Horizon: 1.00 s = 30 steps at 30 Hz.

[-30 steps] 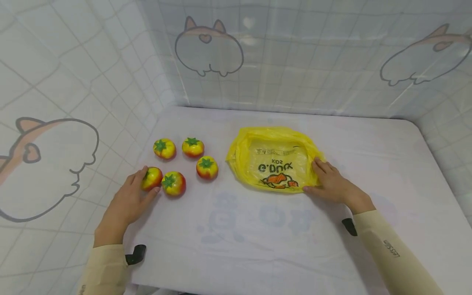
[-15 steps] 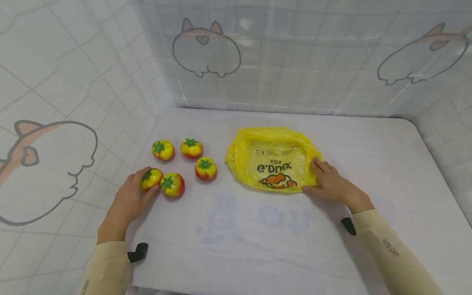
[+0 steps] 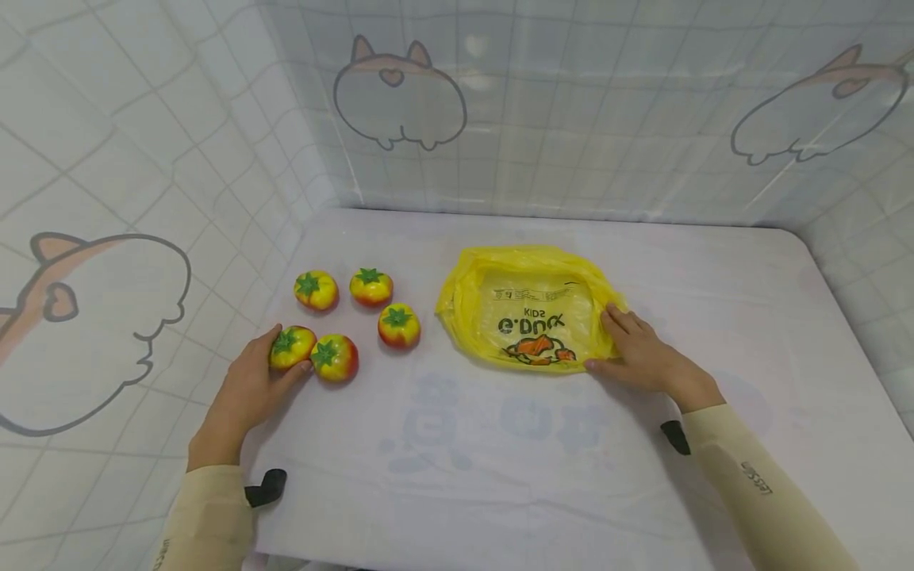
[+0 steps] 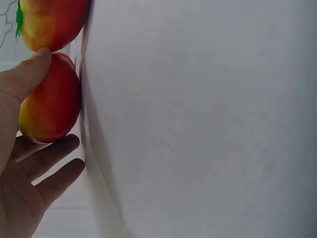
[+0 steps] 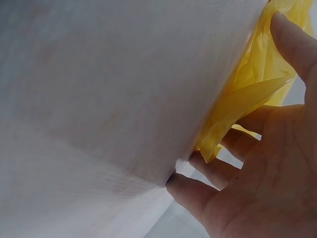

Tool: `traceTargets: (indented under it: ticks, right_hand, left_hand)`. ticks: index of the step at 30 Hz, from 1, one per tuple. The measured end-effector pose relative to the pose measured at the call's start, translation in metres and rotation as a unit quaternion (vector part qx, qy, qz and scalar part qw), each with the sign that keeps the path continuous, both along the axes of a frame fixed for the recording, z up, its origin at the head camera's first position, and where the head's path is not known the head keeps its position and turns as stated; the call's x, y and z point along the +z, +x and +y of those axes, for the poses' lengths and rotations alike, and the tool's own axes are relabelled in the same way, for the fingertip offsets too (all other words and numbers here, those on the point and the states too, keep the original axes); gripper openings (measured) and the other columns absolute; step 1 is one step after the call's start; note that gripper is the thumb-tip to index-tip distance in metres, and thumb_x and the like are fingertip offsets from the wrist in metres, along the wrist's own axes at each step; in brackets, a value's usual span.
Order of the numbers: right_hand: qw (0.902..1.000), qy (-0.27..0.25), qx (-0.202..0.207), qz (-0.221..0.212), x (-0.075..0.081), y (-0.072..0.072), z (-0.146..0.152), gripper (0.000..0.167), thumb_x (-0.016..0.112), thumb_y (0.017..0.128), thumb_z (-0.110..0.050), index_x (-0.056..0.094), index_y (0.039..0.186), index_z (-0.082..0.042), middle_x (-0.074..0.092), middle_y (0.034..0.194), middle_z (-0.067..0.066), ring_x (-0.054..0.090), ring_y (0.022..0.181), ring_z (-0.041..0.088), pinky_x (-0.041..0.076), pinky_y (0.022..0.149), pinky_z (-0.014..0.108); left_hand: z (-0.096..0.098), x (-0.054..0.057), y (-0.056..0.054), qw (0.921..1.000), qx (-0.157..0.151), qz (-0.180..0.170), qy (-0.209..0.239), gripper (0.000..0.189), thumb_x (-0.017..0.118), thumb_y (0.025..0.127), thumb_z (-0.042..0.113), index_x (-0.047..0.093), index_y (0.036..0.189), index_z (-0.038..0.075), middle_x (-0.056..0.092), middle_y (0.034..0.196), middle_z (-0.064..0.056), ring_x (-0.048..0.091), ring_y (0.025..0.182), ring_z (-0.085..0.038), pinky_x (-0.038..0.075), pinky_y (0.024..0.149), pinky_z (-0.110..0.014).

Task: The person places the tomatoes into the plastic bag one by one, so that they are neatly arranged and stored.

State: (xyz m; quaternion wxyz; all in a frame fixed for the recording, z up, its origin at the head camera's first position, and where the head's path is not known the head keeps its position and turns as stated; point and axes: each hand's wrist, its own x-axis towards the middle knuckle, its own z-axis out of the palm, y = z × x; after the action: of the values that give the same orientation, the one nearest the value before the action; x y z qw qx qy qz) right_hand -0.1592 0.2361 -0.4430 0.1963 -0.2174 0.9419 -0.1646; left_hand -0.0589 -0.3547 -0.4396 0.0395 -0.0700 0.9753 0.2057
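On the left side of the table, my left hand (image 3: 246, 388) holds a red-and-yellow tomato (image 3: 294, 346) with a green leafy top, thumb on its near side and fingers on its left. In the left wrist view this tomato (image 4: 53, 101) sits between thumb and fingers, and another tomato (image 4: 57, 22) lies against it. That neighbour (image 3: 337, 358) is just to the right in the head view. My right hand (image 3: 646, 355) rests with fairly straight fingers at the right edge of an opened yellow plastic bag (image 3: 457, 313). A fold of the bag (image 5: 247, 101) lies against those fingers.
Three more tomatoes lie behind: a back-left tomato (image 3: 316, 291), a back-right tomato (image 3: 371, 287) and a tomato (image 3: 399, 326) nearer the bag. A white cloth covers the table (image 3: 457, 484). Tiled-pattern sheets (image 3: 571, 103) with cartoon drawings stand at the back and sides.
My left fingers have slid slightly left and down around the tomato, so more of its top shows. My right hand and the bag stay in place.
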Motion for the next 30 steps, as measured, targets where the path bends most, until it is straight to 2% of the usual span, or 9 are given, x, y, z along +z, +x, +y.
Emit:
traceTargets:
  ticks: [7,15,23,30]
  right_hand:
    - [1.0,0.0,-0.001,0.001,0.0,-0.001,0.0,0.101,0.057,0.099,-0.06,0.012,0.161,0.007,0.004,0.169,0.029,0.007,0.151,0.057,0.014,0.12,0.069]
    - [1.0,-0.002,-0.003,0.001,-0.003,-0.001,0.003,0.101,0.057,0.099,-0.06,0.013,0.161,0.006,0.004,0.169,0.028,0.007,0.151,0.056,0.014,0.12,0.069]
    - [0.9999,-0.01,-0.008,-0.004,-0.003,0.0,-0.001,0.101,0.057,0.099,-0.06,0.012,0.162,0.006,0.003,0.17,0.027,0.006,0.152,0.055,0.014,0.12,0.069]
    - [0.9999,-0.014,-0.009,-0.002,-0.002,-0.003,0.001,0.099,0.058,0.1,-0.058,0.013,0.162,0.005,0.004,0.17,0.026,0.006,0.154,0.051,0.013,0.121,0.067]
  left_hand:
    - [-0.001,0.007,-0.004,0.9999,-0.005,0.004,-0.016,0.097,0.065,0.096,0.056,0.022,0.161,-0.001,0.036,0.151,-0.038,0.037,0.134,-0.059,0.032,0.107,-0.075]
    - [0.004,0.023,-0.014,0.9982,-0.029,0.049,-0.019,0.091,0.065,0.098,0.051,0.024,0.161,0.0,0.038,0.151,-0.036,0.038,0.135,-0.057,0.033,0.108,-0.074]
    - [0.014,0.038,-0.033,0.9958,-0.049,0.074,-0.022,0.092,0.066,0.097,0.052,0.023,0.162,0.001,0.04,0.15,-0.034,0.041,0.132,-0.056,0.034,0.107,-0.073]
    - [0.036,0.045,-0.057,0.9956,-0.07,0.063,0.002,0.095,0.065,0.096,0.056,0.02,0.164,0.007,0.037,0.155,-0.03,0.037,0.139,-0.053,0.032,0.111,-0.072]
